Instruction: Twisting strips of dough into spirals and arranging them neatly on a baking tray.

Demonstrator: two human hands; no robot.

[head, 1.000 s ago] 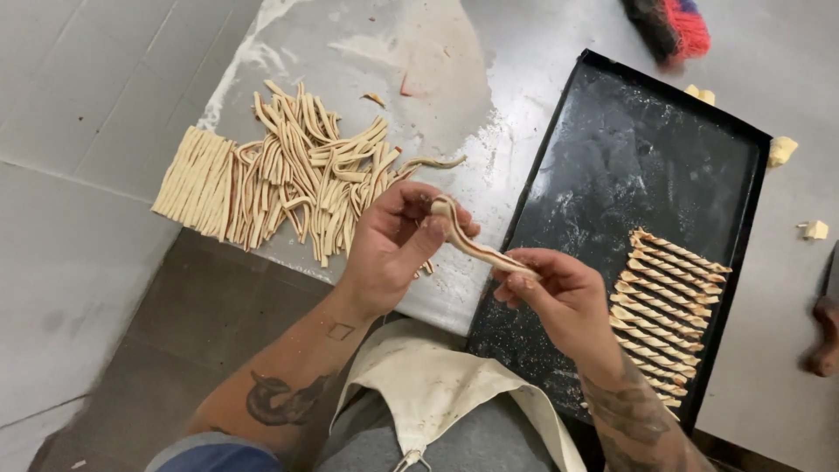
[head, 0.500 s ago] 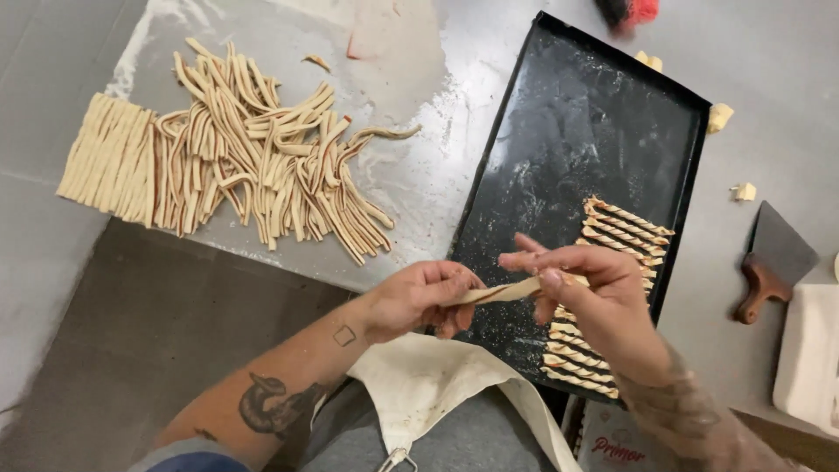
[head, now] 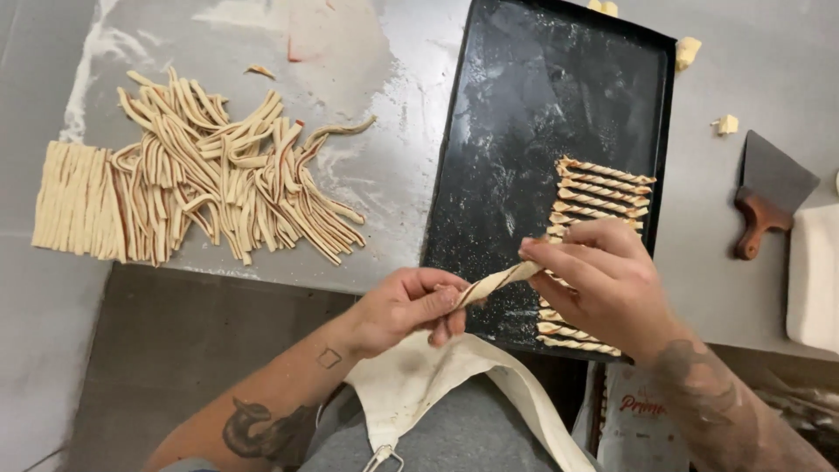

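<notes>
Both hands hold one twisted dough strip (head: 500, 280) over the near left edge of a black baking tray (head: 533, 122). My left hand (head: 411, 308) pinches its lower end and my right hand (head: 603, 284) pinches its upper end. A row of several finished twists (head: 603, 188) lies on the tray's right side, partly hidden by my right hand. A pile of flat two-coloured dough strips (head: 227, 170) lies on the floured steel table to the left.
A neat block of cut strips (head: 74, 211) sits left of the pile. A bench scraper with a wooden handle (head: 767, 194) lies right of the tray, beside a white cloth (head: 814, 275). Small dough scraps (head: 725, 125) are scattered nearby. A cream apron (head: 437, 385) hangs below.
The hands carried the strip from beside the pile over to the tray's near edge, and it is now twisted along its length. The view shifted right.
</notes>
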